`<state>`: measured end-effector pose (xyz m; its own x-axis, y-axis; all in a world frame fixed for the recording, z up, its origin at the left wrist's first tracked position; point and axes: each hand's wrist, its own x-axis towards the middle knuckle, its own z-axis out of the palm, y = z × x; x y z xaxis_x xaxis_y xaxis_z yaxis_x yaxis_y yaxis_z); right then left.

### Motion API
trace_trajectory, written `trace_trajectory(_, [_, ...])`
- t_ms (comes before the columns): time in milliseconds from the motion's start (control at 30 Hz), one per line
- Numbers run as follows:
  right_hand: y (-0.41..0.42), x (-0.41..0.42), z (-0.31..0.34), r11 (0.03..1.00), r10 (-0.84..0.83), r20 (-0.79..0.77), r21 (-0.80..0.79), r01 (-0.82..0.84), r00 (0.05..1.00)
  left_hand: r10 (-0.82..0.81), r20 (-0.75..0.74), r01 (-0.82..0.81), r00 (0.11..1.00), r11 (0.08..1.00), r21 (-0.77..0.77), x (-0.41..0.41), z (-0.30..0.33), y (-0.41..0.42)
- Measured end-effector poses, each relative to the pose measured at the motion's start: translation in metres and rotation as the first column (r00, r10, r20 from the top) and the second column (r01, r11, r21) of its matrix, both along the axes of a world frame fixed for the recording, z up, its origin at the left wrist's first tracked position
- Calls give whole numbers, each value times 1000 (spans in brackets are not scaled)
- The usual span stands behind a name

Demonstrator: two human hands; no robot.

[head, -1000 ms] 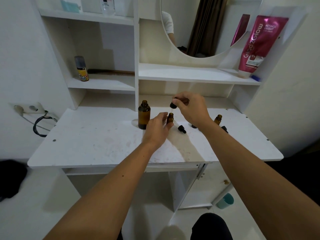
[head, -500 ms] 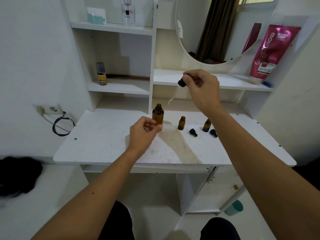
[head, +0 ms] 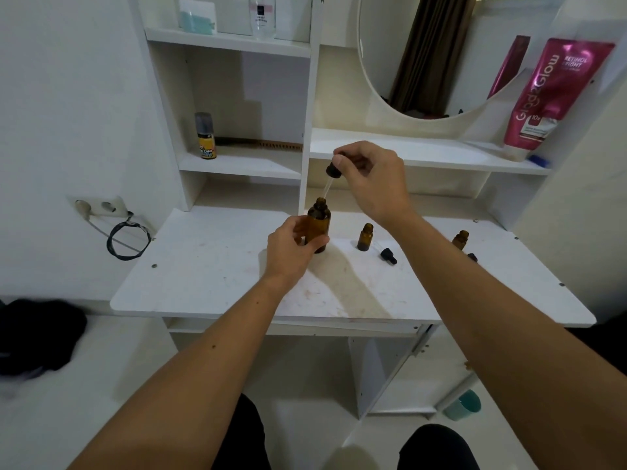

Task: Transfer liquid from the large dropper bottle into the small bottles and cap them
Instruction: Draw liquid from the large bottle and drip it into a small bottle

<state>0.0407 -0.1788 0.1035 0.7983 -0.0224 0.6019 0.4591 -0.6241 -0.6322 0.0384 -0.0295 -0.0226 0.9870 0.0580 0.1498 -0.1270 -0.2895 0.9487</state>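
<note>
The large amber bottle (head: 319, 222) stands open on the white desk (head: 210, 276), and my left hand (head: 293, 247) grips its lower body. Above it my right hand (head: 371, 179) pinches the black bulb of the dropper (head: 331, 174), whose glass tube points down with its tip at the bottle's mouth. An open small amber bottle (head: 365, 236) stands just right of the large one, with a small black dropper cap (head: 388, 256) lying beside it. A second small bottle (head: 460, 239) and another cap (head: 472, 256) show partly behind my right forearm.
Shelves rise behind the desk: a yellow spray can (head: 205, 136) and a comb (head: 268, 144) on the left, a pink tube (head: 553, 96) on the right under a round mirror (head: 424, 52). A wall socket with a coiled cable (head: 125, 237) hangs left of the desk.
My left hand let go of the small bottle and took hold of the large one. My right hand carried the dropper up, left, then down to the large bottle's mouth.
</note>
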Motion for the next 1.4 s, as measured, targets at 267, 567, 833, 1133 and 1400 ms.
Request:
trace_trajectory(267, [9,9,-18,998,-30,-95,-62,24,995,-1,-2,1,1000,1000,-14,0,-1,0])
trace_trajectory(567, [11,8,-21,999,-37,-129,-45,32,991,1,-2,-1,1000,1000,-2,0,0,-1])
trace_trajectory(833, [10,5,-17,999,10,-138,-31,-14,990,6,-3,-6,1000,1000,18,-2,0,-2])
trace_trajectory(1133, [-4,-4,19,998,-44,40,52,41,998,10,12,-11,1000,998,55,-8,0,-3])
trace_trajectory(1400, [-40,-23,22,994,-68,45,86,64,997,131,102,-135,986,990,35,-24,-1,-8])
